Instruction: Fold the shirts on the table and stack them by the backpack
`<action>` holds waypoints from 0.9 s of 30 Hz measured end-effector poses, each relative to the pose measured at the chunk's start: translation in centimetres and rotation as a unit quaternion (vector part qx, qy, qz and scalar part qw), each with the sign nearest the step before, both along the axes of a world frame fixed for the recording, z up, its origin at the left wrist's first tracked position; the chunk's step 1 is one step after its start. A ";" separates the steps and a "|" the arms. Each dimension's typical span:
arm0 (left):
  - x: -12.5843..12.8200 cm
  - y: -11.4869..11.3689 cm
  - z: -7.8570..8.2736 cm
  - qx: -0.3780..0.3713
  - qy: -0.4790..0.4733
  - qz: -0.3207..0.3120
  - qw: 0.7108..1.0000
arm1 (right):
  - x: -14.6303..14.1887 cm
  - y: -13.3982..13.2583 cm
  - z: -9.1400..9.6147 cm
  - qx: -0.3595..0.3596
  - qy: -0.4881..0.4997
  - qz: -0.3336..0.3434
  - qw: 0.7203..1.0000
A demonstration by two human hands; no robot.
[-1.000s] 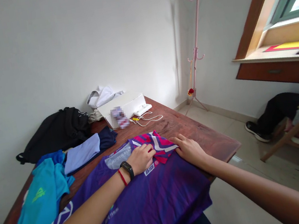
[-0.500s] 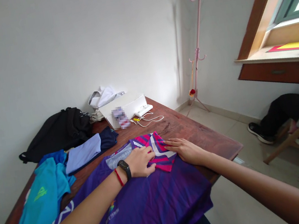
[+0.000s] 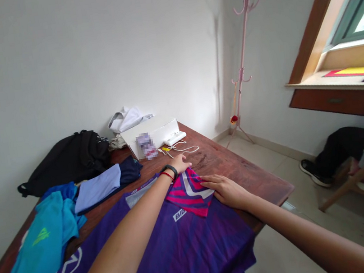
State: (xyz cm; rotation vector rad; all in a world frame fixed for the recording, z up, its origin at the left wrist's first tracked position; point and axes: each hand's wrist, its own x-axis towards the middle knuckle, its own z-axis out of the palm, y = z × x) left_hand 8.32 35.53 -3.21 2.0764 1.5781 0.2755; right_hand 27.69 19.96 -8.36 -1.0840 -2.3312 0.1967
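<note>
Across the brown worktop [image 3: 251, 169] sprawls the purple shirt [image 3: 192, 249], its pink-striped sleeve [image 3: 193, 201] turned in on top, and here's the right hand [image 3: 227, 189] resting there, fingers outstretched, while the left hand [image 3: 180, 163] works the far edge, its fingers' grip impossible to tell.

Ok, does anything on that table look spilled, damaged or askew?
I see no spill or damage. The purple shirt hangs over the near edge of the table, so it isn't lying fully flat. The blue shirt looks askew: loosely bunched, unlike the folded clothes beside it. The white cable lies loosely curled.
</note>
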 end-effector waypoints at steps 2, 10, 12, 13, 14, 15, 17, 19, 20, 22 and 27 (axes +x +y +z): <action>0.1 0.6 -0.5 -0.041 -0.021 0.003 0.999 | 0.0 -0.1 0.1 0.003 0.002 -0.003 1.000; -0.8 1.7 -1.9 -0.098 -0.088 -0.004 0.991 | 0.2 -0.7 0.7 0.023 -0.008 -0.046 0.999; -0.9 1.7 -2.4 -0.084 -0.106 -0.015 0.991 | 0.2 -0.9 0.8 0.030 -0.009 -0.039 0.999; -0.9 1.7 -2.7 -0.074 -0.114 -0.021 0.990 | 0.3 -1.0 0.8 0.029 -0.006 -0.028 0.999; -0.9 1.7 -2.9 -0.064 -0.121 -0.024 0.990 | 0.3 -1.0 0.8 0.025 -0.003 -0.016 1.000; -0.9 1.7 -3.2 -0.055 -0.127 -0.027 0.990 | 0.3 -1.1 0.9 0.020 0.000 -0.004 1.000; -1.0 1.6 -3.6 -0.036 -0.136 -0.028 0.990 | 0.3 -1.1 0.9 0.008 0.002 0.014 1.000; -1.1 1.6 -3.8 -0.021 -0.147 -0.029 0.988 | 0.3 -1.2 0.8 -0.001 0.005 0.023 1.000; -1.1 1.5 -3.9 -0.014 -0.154 -0.030 0.987 | 0.3 -1.2 0.8 -0.006 0.005 0.024 1.000; -1.2 1.5 -4.0 -0.003 -0.175 -0.032 0.984 | 0.3 -1.2 0.7 -0.014 0.005 0.024 1.000; -1.2 1.7 -3.6 -0.018 -0.248 -0.051 0.967 | 0.2 -1.2 0.8 -0.026 -0.003 0.027 0.999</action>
